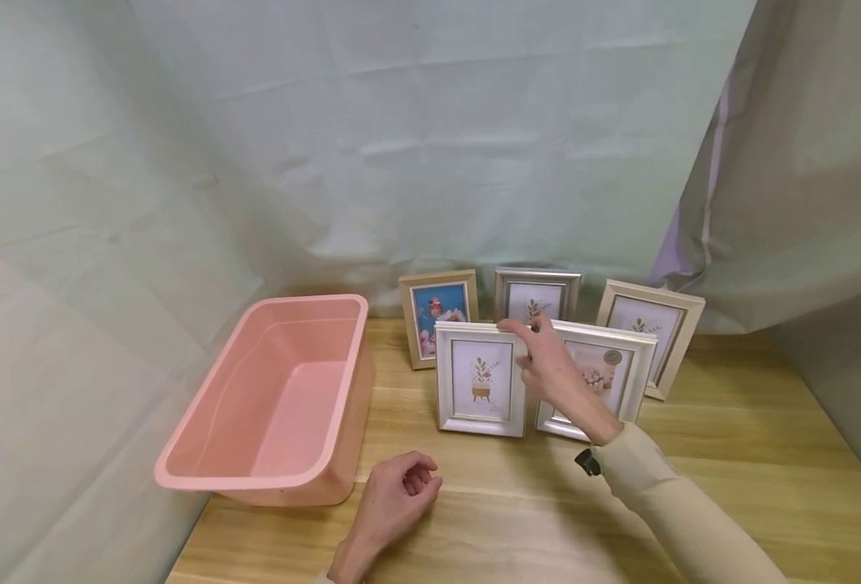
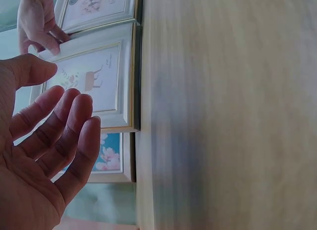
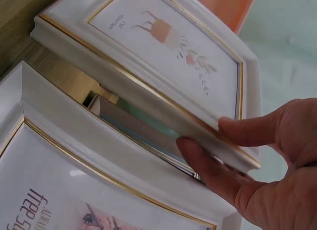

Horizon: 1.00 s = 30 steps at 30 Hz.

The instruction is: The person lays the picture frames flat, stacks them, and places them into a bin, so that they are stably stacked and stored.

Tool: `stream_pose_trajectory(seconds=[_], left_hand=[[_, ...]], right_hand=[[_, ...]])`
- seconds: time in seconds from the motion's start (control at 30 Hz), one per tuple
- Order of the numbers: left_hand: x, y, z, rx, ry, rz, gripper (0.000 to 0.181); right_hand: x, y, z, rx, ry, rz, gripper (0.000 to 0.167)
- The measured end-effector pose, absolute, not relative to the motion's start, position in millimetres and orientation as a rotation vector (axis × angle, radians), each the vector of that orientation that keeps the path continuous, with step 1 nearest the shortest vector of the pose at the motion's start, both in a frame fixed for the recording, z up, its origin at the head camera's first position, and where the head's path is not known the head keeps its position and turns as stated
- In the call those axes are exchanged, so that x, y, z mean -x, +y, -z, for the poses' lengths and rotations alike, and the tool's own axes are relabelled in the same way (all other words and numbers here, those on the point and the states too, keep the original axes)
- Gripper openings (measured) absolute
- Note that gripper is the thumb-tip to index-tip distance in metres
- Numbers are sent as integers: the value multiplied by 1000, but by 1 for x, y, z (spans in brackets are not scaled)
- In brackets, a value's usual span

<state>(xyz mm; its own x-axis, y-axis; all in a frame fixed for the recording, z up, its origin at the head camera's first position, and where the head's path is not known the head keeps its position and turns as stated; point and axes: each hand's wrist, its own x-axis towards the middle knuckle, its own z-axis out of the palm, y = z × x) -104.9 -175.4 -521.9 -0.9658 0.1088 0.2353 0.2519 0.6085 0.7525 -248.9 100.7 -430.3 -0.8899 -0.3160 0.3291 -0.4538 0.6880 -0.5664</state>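
My right hand (image 1: 550,365) pinches the upper right corner of a white picture frame (image 1: 445,381) that shows a potted plant. In the right wrist view the thumb (image 3: 252,131) lies on its front and a finger (image 3: 208,168) is at its side edge. Close beside it on the right stands a second white picture frame (image 1: 645,357) with a flower picture, partly hidden by my hand and forearm. My left hand (image 1: 393,499) is over the table in front of the frames, fingers loosely curled, holding nothing.
A pink plastic tub (image 1: 357,357) stands on the wooden table (image 1: 488,519) at the left. Behind the white frames are a light wood frame (image 1: 411,324), a silver-grey frame (image 1: 503,284) and a cream frame (image 1: 682,341). Pale cloth (image 1: 437,146) hangs at the back.
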Motion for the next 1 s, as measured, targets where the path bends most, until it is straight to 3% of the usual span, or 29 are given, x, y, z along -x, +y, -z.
stream_pose_trajectory(seconds=[0.17,0.47,0.67,0.83,1.0], left_hand=[[107,-177,520,286,-2650,1285,13],[114,-181,519,117,-2536,1323,15],[118,-185,513,-62,-2353,1579,36],[123,-185,512,-70,-2200,1882,44],[134,-181,513,-61,-1955,2544,78]], right_hand=[[242,104,423,-589,-2702,-1024,61],[230,107,429,-450,-2616,-1378,64],[212,108,430,-251,-2446,-1776,67],[190,107,430,-53,-2257,-2144,71],[169,100,433,132,-1990,-2385,73]])
